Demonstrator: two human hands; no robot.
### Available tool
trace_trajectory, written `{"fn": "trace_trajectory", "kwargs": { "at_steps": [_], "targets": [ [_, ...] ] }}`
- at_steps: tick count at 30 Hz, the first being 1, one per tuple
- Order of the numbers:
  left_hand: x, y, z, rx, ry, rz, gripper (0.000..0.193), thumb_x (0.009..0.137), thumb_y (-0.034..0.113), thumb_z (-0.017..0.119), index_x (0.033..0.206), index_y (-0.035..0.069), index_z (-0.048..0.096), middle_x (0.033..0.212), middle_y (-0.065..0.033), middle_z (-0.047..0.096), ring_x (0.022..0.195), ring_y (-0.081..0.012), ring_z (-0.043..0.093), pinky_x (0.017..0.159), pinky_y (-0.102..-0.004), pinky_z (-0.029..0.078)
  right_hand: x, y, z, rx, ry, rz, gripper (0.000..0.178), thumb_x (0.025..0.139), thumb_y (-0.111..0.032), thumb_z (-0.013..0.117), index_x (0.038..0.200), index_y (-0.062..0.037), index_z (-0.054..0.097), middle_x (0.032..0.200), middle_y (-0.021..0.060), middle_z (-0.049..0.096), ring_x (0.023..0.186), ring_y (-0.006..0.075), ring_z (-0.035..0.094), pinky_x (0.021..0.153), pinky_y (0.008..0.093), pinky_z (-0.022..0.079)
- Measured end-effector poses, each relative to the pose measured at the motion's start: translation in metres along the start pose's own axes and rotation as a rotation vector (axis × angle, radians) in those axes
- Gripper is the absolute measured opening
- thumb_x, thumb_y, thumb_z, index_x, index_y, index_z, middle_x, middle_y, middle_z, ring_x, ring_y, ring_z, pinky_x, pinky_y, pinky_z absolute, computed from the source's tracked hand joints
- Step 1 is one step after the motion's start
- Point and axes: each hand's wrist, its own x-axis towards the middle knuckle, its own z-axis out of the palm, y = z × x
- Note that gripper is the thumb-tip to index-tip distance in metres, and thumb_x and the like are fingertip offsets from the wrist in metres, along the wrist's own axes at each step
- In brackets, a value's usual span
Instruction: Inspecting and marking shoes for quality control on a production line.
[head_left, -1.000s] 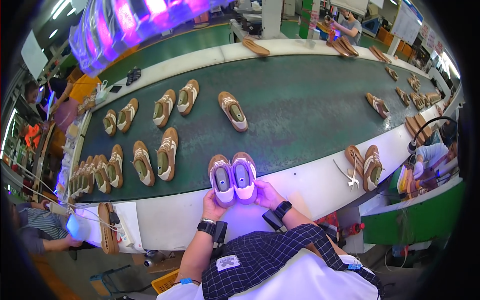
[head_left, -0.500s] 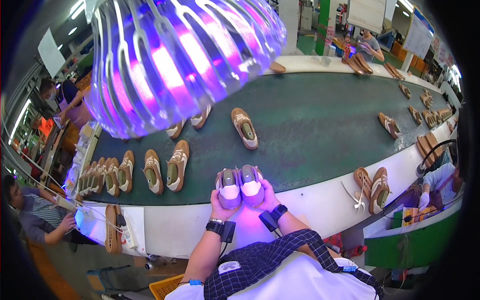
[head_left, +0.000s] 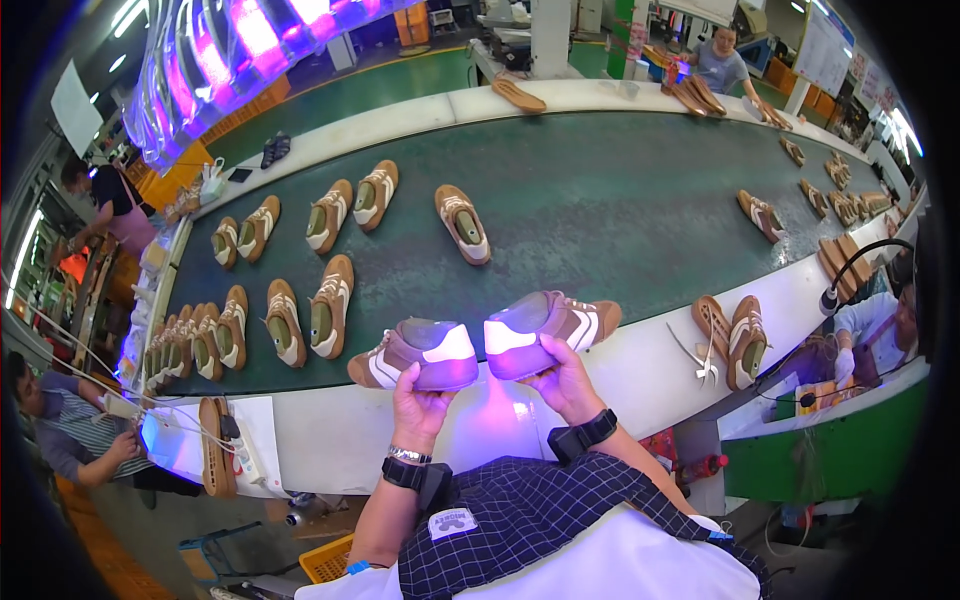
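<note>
My left hand (head_left: pixel 421 408) is closed around the heel end of a brown sneaker (head_left: pixel 412 358) with white trim, its toe pointing out to the left. My right hand (head_left: pixel 563 382) grips a matching sneaker (head_left: pixel 553 328), toe turned out to the right. The two heels face each other with a small gap, over the near white edge of the table. Purple light from the lamp (head_left: pixel 235 50) falls on both heels. Past them, a single sneaker (head_left: pixel 462 225) lies on the green conveyor belt (head_left: pixel 590 200).
Several sneakers (head_left: pixel 333 305) stand in rows at the left of the belt. On the near white ledge lie soles (head_left: pixel 215 450) at left and a sneaker (head_left: pixel 747 343) beside a loose sole at right. A cable arm (head_left: pixel 829 298) rises there. Co-workers sit or stand around the belt.
Both sneakers have been raised and swung apart, from side by side with toes away to toes outward. The view has shifted, so the lamp now sits at the upper left.
</note>
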Motion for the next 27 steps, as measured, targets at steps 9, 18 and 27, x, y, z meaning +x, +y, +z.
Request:
{"fn": "trace_trajectory", "kwargs": {
  "at_steps": [9, 18, 27],
  "targets": [
    [-0.012, -0.010, 0.012, 0.026, -0.008, 0.030, 0.052, 0.082, 0.024, 0.059, 0.126, 0.003, 0.041, 0.122, -0.0117, 0.051, 0.113, -0.0277, 0.050, 0.094, -0.0479, 0.044, -0.022, 0.011, -0.003, 0.006, 0.041, -0.047, 0.049, 0.088, -0.031, 0.055, 0.127, -0.0037, 0.040, 0.123, 0.0126, 0.051, 0.110, 0.0262, 0.053, 0.088, 0.0436, 0.049],
    [-0.013, -0.017, 0.009, 0.057, -0.023, 0.015, 0.050, 0.083, 0.025, 0.058, 0.125, 0.001, 0.043, 0.121, -0.0126, 0.052, 0.111, -0.0273, 0.052, 0.092, -0.0460, 0.047, -0.029, 0.016, -0.001, -0.004, 0.059, -0.058, 0.049, 0.088, -0.034, 0.054, 0.124, -0.0021, 0.044, 0.117, 0.0123, 0.054, 0.105, 0.0237, 0.056, 0.085, 0.0404, 0.051],
    [-0.013, -0.021, 0.007, 0.072, -0.020, 0.015, 0.050, 0.084, 0.025, 0.057, 0.124, 0.000, 0.043, 0.119, -0.0132, 0.053, 0.108, -0.0270, 0.055, 0.090, -0.0448, 0.049, -0.028, 0.019, -0.006, 0.022, 0.071, -0.078, 0.044, 0.089, -0.032, 0.053, 0.120, -0.0023, 0.046, 0.111, 0.0116, 0.057, 0.097, 0.0214, 0.059, 0.078, 0.0353, 0.054]
  ]
}}
